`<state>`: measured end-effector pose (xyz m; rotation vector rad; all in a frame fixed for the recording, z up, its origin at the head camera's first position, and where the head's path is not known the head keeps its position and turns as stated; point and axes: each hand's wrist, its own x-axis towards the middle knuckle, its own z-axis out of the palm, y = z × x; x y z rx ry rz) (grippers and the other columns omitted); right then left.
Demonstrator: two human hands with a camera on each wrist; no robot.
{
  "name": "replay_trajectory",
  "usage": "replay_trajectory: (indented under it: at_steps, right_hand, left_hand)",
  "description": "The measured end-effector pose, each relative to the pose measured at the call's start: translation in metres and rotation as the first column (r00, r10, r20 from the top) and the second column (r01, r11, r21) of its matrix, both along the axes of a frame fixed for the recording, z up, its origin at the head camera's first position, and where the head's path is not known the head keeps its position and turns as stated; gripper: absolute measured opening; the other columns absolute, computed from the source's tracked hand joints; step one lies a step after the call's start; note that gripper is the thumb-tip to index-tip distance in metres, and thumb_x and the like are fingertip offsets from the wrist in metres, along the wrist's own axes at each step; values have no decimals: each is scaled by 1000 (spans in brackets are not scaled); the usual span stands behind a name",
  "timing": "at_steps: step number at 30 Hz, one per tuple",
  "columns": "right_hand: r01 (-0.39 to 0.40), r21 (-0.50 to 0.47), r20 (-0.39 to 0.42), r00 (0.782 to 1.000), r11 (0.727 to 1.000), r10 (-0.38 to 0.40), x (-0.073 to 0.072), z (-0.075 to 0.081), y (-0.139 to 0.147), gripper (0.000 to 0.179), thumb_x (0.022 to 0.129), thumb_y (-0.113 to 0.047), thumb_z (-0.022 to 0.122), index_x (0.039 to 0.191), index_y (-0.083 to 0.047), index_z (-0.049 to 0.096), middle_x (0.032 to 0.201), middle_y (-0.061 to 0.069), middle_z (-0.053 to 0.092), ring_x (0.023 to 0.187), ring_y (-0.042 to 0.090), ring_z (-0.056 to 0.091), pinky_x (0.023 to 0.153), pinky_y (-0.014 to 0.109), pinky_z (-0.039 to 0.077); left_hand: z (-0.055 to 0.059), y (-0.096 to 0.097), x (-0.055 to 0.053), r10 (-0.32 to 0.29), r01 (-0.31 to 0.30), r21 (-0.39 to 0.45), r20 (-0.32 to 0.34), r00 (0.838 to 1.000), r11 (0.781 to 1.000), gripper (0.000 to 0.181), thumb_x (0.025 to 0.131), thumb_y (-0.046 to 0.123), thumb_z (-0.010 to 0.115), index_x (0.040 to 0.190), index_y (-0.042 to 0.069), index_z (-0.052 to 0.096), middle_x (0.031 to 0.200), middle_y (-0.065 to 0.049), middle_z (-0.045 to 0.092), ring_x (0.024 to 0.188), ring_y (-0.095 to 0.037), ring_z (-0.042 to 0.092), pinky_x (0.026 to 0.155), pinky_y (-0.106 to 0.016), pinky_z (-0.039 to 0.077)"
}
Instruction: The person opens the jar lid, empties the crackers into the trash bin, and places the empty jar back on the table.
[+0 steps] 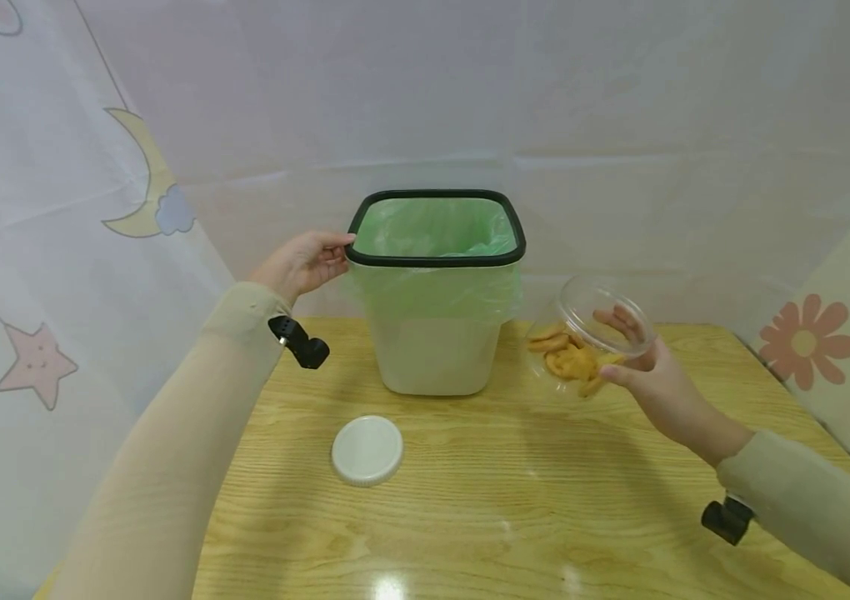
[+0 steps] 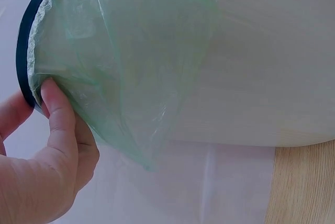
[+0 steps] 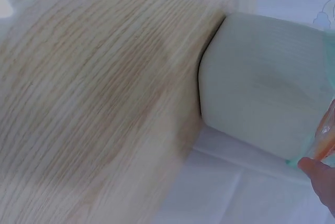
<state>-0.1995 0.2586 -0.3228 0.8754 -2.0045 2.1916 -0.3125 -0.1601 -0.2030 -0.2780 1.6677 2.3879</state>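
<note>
Patterned sheeting (image 1: pixel 432 92) backs a wood-grain table (image 1: pixel 470 517). Right hand (image 1: pixel 661 387): grip clamped round a tilted clear tub (image 1: pixel 582 337) of orange snacks (image 1: pixel 573 362), just right of the bin (image 1: pixel 434 354). Left hand (image 1: pixel 307 262): grip pinching the bin's black rim (image 1: pixel 436 262). 1 white lid (image 1: pixel 367 450) lies in front. Tilting the tub further there could spill snacks on the table; tugging the rim could tip the bin.

Pale printed backdrop (image 1: pixel 410 92), glossy wood-grain table (image 1: pixel 485 508)

Tilted jar (image 1: pixel 572 302), orange pieces (image 1: pixel 572 362) inside, upright bin (image 1: pixel 436 350)
</note>
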Motion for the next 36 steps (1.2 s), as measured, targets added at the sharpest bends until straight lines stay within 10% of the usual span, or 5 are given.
replay_trajectory:
  at_steps: [17, 36]
  right_hand:
    - [-25, -139, -7, 1000, 990, 24, -5, 10, 2, 53, 98, -2, 55, 145, -18, 37, 145, -1, 39, 122, 11, 53, 80, 18, 46]
    - [-7, -274, 106, 994, 962, 38, -23, 24, 7, 91, 96, -9, 58, 153, -5, -13, 146, 0, 31, 122, 11, 52, 94, 23, 45]
  left_hand:
    - [-2, -1, 1, -3, 2, -15, -30, 1000, 1000, 6, 97, 3, 56, 91, 5, 56, 70, -4, 52, 61, -13, 47, 58, -24, 47]
    - [-1, 2, 3, 3, -3, 2, -21, 1000, 1000, 4, 97, 4, 57, 93, 3, 58, 71, -5, 54, 62, -13, 50, 59, -24, 48]
